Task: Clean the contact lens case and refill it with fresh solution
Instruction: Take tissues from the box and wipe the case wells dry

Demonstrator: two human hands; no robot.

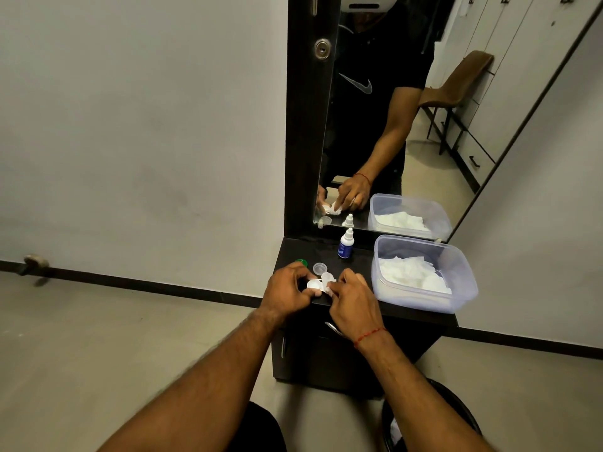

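My left hand (pixel 287 290) grips the white contact lens case (pixel 314 284) over the front of the dark cabinet top (pixel 352 262). My right hand (pixel 350 298) pinches a small white tissue (pixel 327 287) against the case's open well. A clear loose cap (pixel 318 267) lies just behind the case, and a green cap (pixel 301 262) sits behind my left hand. The solution bottle (pixel 345 244), white with a blue label, stands upright near the mirror.
A clear plastic tub (pixel 456 282) holding white tissues fills the right side of the cabinet top. A tall mirror (pixel 424 141) rises behind it. A dark bin (pixel 456 415) stands on the floor at lower right. Metal handles stick out from the cabinet front.
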